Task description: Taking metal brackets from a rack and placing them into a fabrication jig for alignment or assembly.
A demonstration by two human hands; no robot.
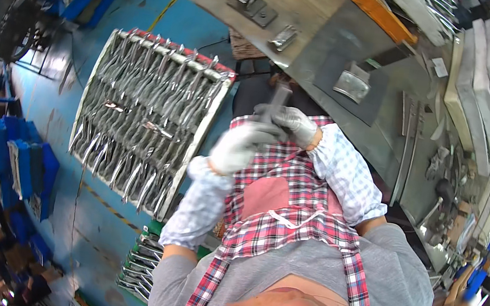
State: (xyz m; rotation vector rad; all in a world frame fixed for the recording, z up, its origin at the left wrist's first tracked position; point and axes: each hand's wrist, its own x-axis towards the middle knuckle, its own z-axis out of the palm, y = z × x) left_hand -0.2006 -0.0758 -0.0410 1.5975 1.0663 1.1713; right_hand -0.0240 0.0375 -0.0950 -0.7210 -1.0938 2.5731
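Observation:
Both my hands wear white-grey gloves and meet in front of my chest, over a red checked apron. My right hand [295, 124] is closed around a narrow grey metal piece [279, 95] that sticks up out of the fist. My left hand [238, 146] is blurred; its fingers reach in against the lower end of the same piece, just under my right hand. The lower part of the piece is hidden by the gloves.
A wire rack [96, 77] filled with rows of several grey metal tool blanks stands at my left on the blue floor. A metal workbench [317, 12] with small fixtures lies ahead. Stacked filled racks [139, 264] sit low left, blue bins [21, 164] further left.

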